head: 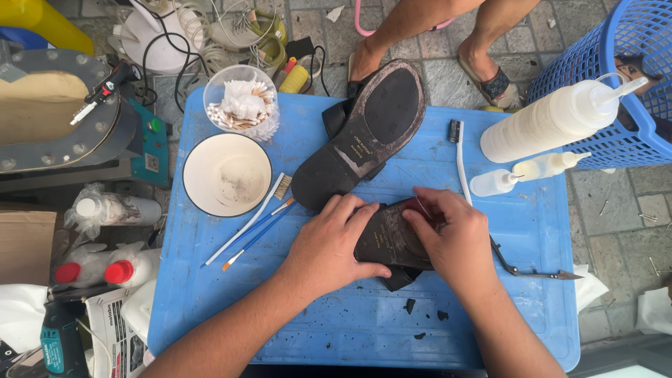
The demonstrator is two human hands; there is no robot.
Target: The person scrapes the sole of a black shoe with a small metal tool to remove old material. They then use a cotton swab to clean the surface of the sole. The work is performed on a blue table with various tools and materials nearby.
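Underneath both hands, left hand (329,245) and right hand (451,238), a scuffed dark shoe sole (388,238).

Bright, even daylight fills the sharp head view, with only soft, short shadows under the fingers (353,213) of both hands, mild sheen on the blue table (350,329) below them, and slight wide-angle bending far out toward the edges.
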